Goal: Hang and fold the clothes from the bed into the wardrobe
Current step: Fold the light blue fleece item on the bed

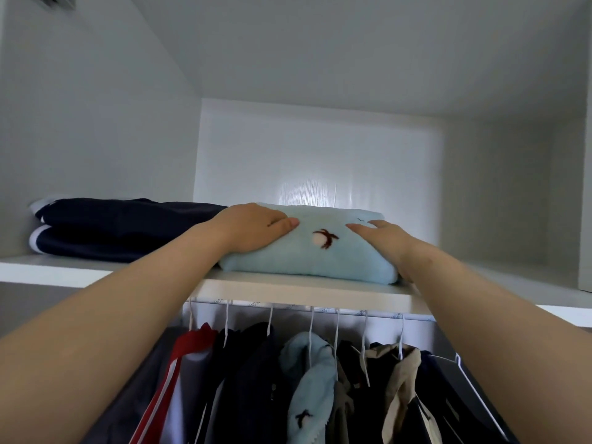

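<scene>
A folded light blue garment (320, 257) with a small dark logo lies on the white upper wardrobe shelf (288, 291), near its front edge. My left hand (253, 227) rests flat on the garment's left top, fingers straight. My right hand (384, 237) lies on its right side, fingers stretched along the top and the heel of the hand at the garment's right end. Both forearms reach up from below.
A folded dark navy garment with white stripes (112, 229) sits on the same shelf to the left, touching the blue one. Under the shelf, a rail (320, 310) carries several hung clothes on white hangers. The shelf's right part (496, 261) is bare.
</scene>
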